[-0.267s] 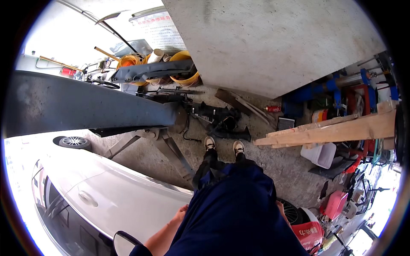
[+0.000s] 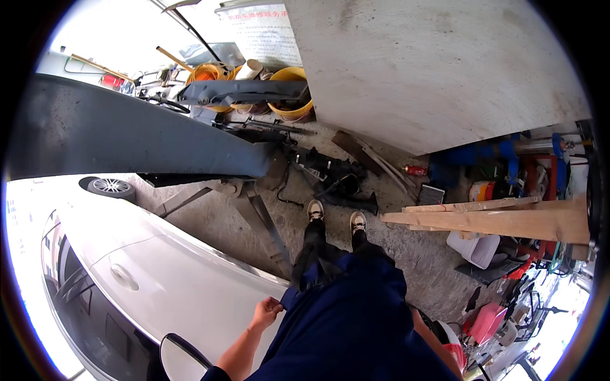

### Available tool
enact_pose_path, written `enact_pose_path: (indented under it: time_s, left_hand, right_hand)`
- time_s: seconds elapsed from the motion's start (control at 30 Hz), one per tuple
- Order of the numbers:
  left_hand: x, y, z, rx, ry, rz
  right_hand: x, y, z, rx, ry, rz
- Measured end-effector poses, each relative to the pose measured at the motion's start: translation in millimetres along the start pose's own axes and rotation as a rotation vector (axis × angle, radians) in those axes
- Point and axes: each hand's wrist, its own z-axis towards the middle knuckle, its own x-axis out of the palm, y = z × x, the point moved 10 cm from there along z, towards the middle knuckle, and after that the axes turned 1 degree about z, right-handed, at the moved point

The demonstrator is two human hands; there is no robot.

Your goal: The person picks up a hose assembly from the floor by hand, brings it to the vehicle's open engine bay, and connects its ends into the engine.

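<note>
My left hand [image 2: 267,310] hangs beside the navy clothing on my body, over the white car's side panel. Its fingers are curled together, and whether anything small is between them I cannot make out. Below it, the car's door mirror [image 2: 181,360] juts out near the lower edge. The white car [image 2: 184,267] fills the lower left, its door handle and dark window showing. On the other side, my right forearm [image 2: 432,336] hangs down along my body. The right hand itself is hidden behind the clothing, so its fingers do not show.
A grey steel lift arm [image 2: 140,133] crosses from the left. Black car parts [image 2: 337,174] lie on the floor ahead of my shoes. Wooden planks [image 2: 489,219] reach in from the right, near a white bin [image 2: 473,247] and a pink container [image 2: 487,322]. A pale wall slab [image 2: 438,70] stands ahead.
My left hand has come up and forward, further out from the clothing, so its curled fingers now show. The view has shifted slightly; the right arm still hangs at my side.
</note>
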Motion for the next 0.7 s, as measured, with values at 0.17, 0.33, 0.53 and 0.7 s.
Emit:
enact_pose_path:
  time_s: [0.17,0.33,0.53,0.7]
  left_hand:
    - [-6.8,25.6,-0.5,-0.147,0.121,-0.156]
    - [-34.6,31.3,102.1,-0.236,-0.141,-0.129]
    - [31.4,17.6,317.2,-0.104,-0.327,-0.689]
    - [132.7,23.7,432.6,-0.140,-0.245,-0.833]
  right_hand:
    - [13.2,65.9,48.7,-0.114,0.130,-0.841]
    - [13.1,143.3,165.9,-0.160,-0.074,-0.458]
    - [136.3,342.3,355.8,-0.710,-0.224,-0.873]
    - [320.7,483.7,467.2,-1.182,-0.258,-1.086]
